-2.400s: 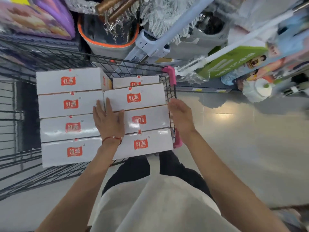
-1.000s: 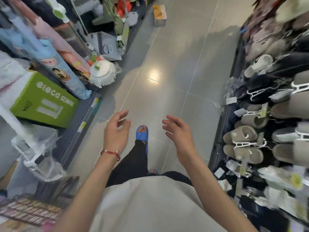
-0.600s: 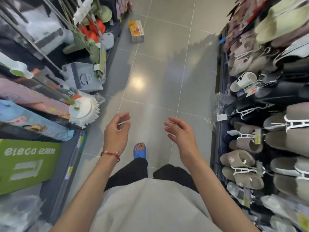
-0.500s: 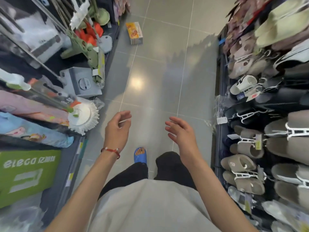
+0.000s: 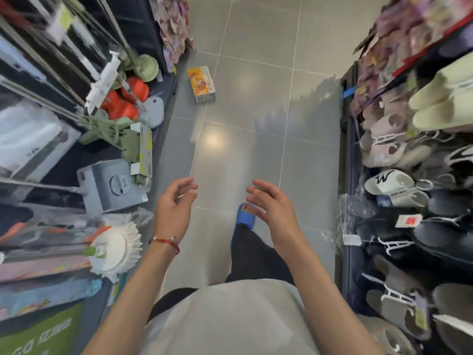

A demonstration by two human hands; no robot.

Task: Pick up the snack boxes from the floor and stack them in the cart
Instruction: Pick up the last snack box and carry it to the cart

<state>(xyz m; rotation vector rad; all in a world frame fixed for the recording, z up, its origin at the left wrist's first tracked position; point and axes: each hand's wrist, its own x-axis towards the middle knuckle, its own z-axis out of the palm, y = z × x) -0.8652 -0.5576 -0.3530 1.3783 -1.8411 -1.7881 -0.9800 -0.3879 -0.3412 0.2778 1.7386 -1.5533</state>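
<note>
A snack box (image 5: 201,84) with a yellow-orange printed top lies on the grey tiled floor up the aisle, close to the left shelf base. My left hand (image 5: 174,210), with a red cord at the wrist, hangs in front of me with loosely curled fingers and holds nothing. My right hand (image 5: 271,208) is level with it, fingers relaxed and spread, also holding nothing. Both hands are well short of the box. The cart is out of view.
Left shelving carries mops (image 5: 115,248), a grey mop bucket (image 5: 112,184) and green and orange cleaning tools. A rack of slippers (image 5: 399,180) lines the right side. The tiled aisle (image 5: 245,139) runs between them. My foot in a blue sandal (image 5: 245,216) steps forward.
I have turned away from the cart with its stacked white boxes and walked up the aisle. The snack box on the floor has come closer. Both hands stay without a load.
</note>
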